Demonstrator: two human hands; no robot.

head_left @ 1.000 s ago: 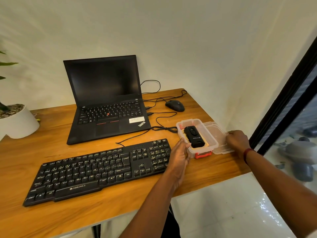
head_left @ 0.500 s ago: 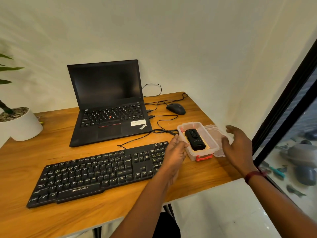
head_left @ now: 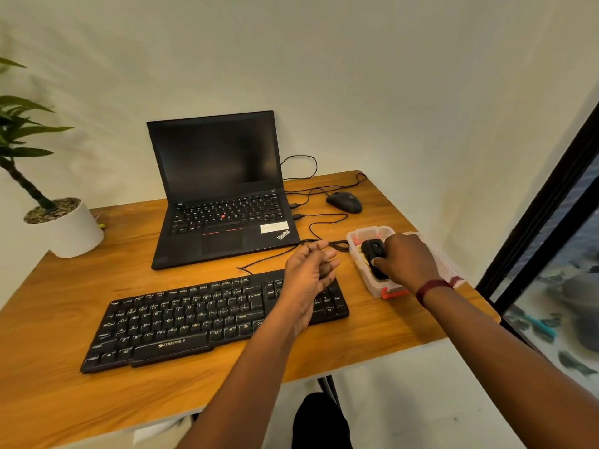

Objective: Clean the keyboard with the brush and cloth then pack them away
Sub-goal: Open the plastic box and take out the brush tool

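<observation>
Half a second ago both hands flanked the clear plastic box (head_left: pixel 368 273); now the right hand (head_left: pixel 406 262) has moved over it and its fingers close around the black brush (head_left: pixel 372 251) lying inside, while the left hand (head_left: pixel 309 273) has drawn back from the box and hovers above the right end of the keyboard (head_left: pixel 214 315), its grip loosely curled and holding nothing. The box sits at the right side of the wooden worktop (head_left: pixel 64 367), just beside the keyboard, with a red latch (head_left: pixel 393 292) on its near end. Besides the brush, something pale lies under it in the box; whether that is the cloth cannot be told. The right hand and wrist cover most of the box and its lid. Behind the keyboard stands an open laptop (head_left: pixel 220 189) with a dark screen, a black mouse (head_left: pixel 344 202) to its right. A potted plant (head_left: pixel 64 228) is cut off at the left edge.
</observation>
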